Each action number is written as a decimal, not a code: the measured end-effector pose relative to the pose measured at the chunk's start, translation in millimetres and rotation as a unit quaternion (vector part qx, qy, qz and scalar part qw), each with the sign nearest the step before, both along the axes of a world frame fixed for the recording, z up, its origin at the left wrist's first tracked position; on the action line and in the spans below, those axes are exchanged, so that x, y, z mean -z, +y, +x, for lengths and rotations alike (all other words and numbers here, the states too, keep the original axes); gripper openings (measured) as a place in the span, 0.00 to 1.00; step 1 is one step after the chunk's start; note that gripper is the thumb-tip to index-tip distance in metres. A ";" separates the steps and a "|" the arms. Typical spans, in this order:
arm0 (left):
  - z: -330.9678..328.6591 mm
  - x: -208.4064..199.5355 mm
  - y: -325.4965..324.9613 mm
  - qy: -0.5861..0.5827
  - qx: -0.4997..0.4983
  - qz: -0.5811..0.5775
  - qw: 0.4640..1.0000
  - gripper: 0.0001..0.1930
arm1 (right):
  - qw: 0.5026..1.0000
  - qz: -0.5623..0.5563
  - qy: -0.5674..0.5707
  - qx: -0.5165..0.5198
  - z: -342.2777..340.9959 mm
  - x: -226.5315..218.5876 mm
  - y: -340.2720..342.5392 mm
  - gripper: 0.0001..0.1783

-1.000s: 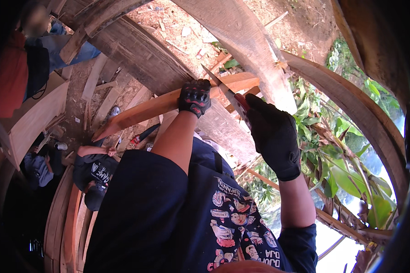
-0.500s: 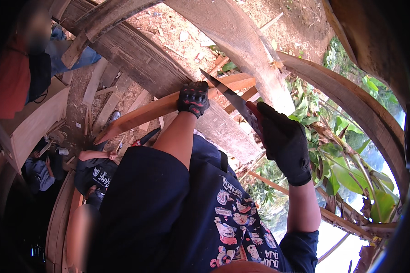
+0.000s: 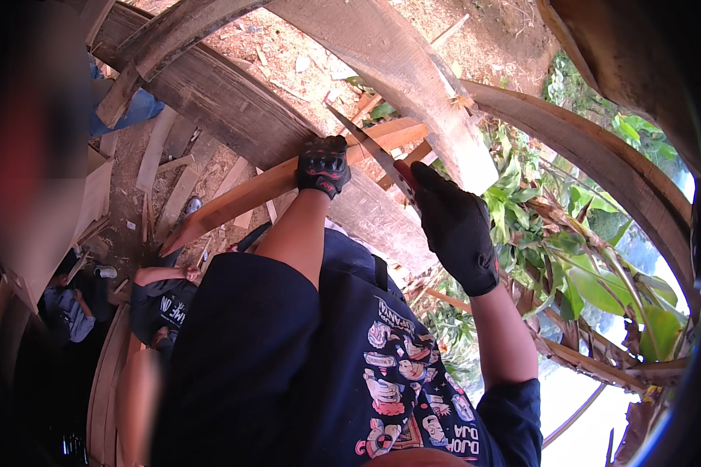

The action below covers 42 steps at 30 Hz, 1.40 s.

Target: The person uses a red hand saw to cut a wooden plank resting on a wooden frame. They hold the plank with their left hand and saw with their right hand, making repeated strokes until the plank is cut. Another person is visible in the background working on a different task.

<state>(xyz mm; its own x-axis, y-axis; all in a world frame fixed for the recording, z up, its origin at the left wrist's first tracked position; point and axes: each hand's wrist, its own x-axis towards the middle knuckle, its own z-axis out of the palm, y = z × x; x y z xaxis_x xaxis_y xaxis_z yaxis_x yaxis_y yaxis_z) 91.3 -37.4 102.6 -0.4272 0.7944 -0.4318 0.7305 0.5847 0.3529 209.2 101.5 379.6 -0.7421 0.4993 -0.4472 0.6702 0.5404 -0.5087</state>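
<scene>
Both my hands wear black gloves. My left hand [image 3: 322,166] is closed over a long reddish-brown wooden strip [image 3: 245,198], pressing it down on a weathered grey plank [image 3: 230,101]. In my right hand [image 3: 456,227] is a handsaw [image 3: 375,149], its red handle mostly hidden by the glove. The dark blade slants across the strip just right of my left hand, with its tip beyond the far edge. How deep the teeth sit in the wood I cannot tell.
Curved boards [image 3: 401,58] arch ahead and to the right. Wood scraps [image 3: 183,191] and sawdust litter the ground. Leafy plants [image 3: 580,272] grow at the right. At the left are a blurred person [image 3: 27,148] close by and another person's arm [image 3: 163,275].
My right hand has pushed the saw forward and left, so the blade reaches farther past the strip. My left hand keeps its hold. The person at the left looms larger.
</scene>
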 end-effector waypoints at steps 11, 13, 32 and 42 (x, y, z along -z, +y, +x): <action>7.6 -4.4 -4.4 0.028 0.035 0.018 0.999 0.13 | 0.992 -0.054 0.061 0.097 63.2 -26.8 -42.9 0.25; 7.3 5.2 -7.3 0.046 0.036 0.044 0.997 0.15 | 0.988 -0.065 0.092 0.106 86.7 -9.1 -65.3 0.28; -56.7 -34.7 -56.5 -0.104 0.117 -0.152 0.976 0.74 | 0.958 0.017 0.123 0.258 194.3 39.4 -156.8 0.27; -52.5 -0.1 -76.7 -0.105 0.136 -0.075 0.982 0.53 | 0.937 -0.017 0.143 0.319 188.0 34.1 -181.3 0.26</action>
<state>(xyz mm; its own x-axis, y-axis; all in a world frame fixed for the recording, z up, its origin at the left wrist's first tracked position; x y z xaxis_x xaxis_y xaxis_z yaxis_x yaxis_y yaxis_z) 38.8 -114.1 102.7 -0.0963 0.7880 -0.6081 0.7871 0.4343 0.4381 397.3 -79.8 345.5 -0.3886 0.8717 -0.2987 0.6847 0.0562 -0.7267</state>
